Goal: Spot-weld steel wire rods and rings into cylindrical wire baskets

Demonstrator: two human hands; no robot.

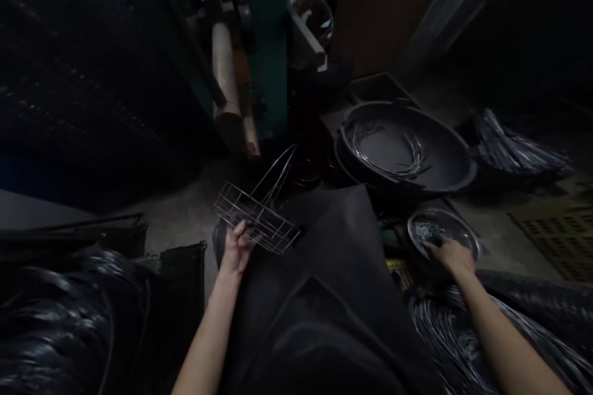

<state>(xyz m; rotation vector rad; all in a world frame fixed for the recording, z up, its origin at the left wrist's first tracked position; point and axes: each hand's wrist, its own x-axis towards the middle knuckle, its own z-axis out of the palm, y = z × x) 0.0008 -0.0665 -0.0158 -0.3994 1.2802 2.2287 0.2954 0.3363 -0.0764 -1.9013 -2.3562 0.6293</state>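
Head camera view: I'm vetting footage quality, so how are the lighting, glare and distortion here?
Head view: dim light, left side in deep shadow; the wire basket in the left hand stays readable; the metal dish under the right hand glares softly at its rim; the wide lens warps the edges.

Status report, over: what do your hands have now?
Left hand gripping wire basket. Right hand in metal bowl of small pieces. Wire coils close by.
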